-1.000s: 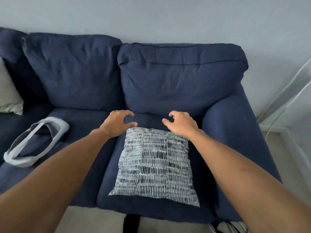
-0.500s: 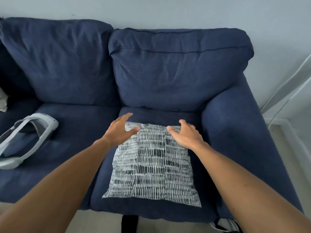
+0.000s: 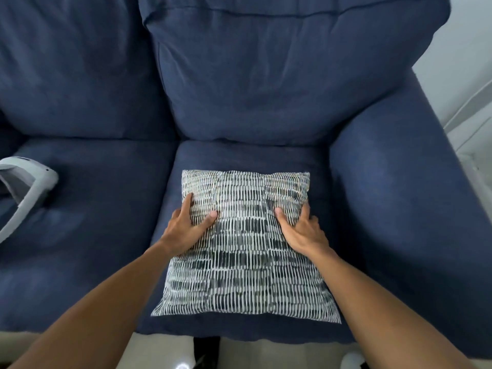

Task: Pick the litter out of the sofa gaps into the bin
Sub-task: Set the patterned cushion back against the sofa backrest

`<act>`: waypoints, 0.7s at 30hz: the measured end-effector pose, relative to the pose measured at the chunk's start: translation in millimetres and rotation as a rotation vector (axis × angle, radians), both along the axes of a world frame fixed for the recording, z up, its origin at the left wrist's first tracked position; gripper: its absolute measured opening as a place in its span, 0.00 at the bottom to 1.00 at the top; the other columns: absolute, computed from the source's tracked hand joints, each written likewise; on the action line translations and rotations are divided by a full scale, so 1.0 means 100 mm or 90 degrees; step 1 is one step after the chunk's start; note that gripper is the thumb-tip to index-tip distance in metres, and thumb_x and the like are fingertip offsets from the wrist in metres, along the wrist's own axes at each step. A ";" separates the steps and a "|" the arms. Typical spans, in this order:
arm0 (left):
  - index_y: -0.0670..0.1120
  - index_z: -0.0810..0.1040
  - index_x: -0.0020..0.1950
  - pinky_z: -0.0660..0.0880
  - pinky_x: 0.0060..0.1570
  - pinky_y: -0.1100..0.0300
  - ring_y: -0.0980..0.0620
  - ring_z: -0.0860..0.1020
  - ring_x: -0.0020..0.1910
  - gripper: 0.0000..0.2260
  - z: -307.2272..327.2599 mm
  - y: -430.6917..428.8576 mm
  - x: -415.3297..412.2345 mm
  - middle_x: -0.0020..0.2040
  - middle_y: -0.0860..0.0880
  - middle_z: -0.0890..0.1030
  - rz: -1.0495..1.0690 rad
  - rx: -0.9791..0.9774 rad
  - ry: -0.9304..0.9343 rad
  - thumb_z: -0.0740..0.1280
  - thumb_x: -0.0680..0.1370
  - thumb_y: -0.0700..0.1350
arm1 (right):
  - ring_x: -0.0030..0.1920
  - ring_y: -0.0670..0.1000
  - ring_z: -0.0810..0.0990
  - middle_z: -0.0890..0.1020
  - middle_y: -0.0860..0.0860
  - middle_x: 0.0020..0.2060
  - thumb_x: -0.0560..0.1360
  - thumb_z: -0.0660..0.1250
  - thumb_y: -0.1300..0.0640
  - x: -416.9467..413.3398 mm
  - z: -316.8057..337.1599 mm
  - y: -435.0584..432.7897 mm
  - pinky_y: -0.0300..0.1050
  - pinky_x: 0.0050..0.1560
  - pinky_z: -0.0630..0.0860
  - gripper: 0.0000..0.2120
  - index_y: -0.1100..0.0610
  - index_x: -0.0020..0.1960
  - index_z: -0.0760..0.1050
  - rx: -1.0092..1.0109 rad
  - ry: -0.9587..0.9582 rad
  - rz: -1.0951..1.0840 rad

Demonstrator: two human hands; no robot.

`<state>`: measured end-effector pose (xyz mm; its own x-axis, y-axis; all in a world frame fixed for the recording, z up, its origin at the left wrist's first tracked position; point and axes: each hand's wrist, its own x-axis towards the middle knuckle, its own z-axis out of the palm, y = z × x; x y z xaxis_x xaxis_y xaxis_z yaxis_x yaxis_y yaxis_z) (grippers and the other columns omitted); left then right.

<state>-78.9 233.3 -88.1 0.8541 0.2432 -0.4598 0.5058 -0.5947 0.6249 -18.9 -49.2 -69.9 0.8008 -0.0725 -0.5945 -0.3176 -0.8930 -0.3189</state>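
Note:
A black-and-white patterned cushion (image 3: 245, 251) lies flat on the right seat of a dark blue sofa (image 3: 111, 209). My left hand (image 3: 186, 227) grips the cushion's left edge, thumb on top and fingers curled around the side. At the cushion's right edge my right hand (image 3: 300, 230) grips the same way. No litter and no bin show in the head view. The gaps between seat, back cushions and armrest look dark.
A white headset-like band (image 3: 29, 187) lies on the left seat cushion. The sofa's right armrest (image 3: 394, 209) stands close beside the cushion. Pale floor (image 3: 266, 352) shows below the seat front, with small objects at the bottom edge. A white wall is at the right.
Both hands have come down from the cushion's far edge onto its sides and closed on it. The view has moved closer to the sofa and lower.

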 end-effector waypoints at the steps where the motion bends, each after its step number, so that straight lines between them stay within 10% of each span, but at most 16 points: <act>1: 0.56 0.45 0.81 0.58 0.75 0.42 0.40 0.58 0.79 0.46 -0.03 0.02 0.01 0.80 0.43 0.59 -0.002 -0.006 -0.003 0.61 0.71 0.74 | 0.72 0.66 0.66 0.56 0.61 0.78 0.70 0.43 0.21 0.00 -0.03 0.01 0.63 0.67 0.67 0.50 0.51 0.80 0.39 0.004 0.001 -0.006; 14: 0.56 0.48 0.81 0.63 0.75 0.44 0.45 0.65 0.76 0.51 0.33 0.17 0.33 0.78 0.49 0.66 -0.011 -0.092 -0.087 0.64 0.66 0.77 | 0.68 0.64 0.72 0.71 0.60 0.71 0.76 0.51 0.28 0.23 0.33 0.13 0.62 0.65 0.71 0.42 0.52 0.80 0.48 0.068 -0.158 -0.078; 21: 0.53 0.48 0.81 0.62 0.75 0.43 0.48 0.62 0.78 0.47 0.92 0.21 0.93 0.80 0.49 0.62 -0.015 -0.067 -0.260 0.69 0.72 0.68 | 0.73 0.64 0.66 0.62 0.56 0.77 0.77 0.53 0.31 0.73 0.89 0.22 0.63 0.69 0.64 0.38 0.47 0.79 0.44 0.135 -0.281 -0.094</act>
<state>14.2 254.2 4.2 0.9761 0.1917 -0.1029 0.1906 -0.5255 0.8292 54.0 -27.2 19.4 0.9692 -0.1190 -0.2156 -0.2301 -0.7497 -0.6204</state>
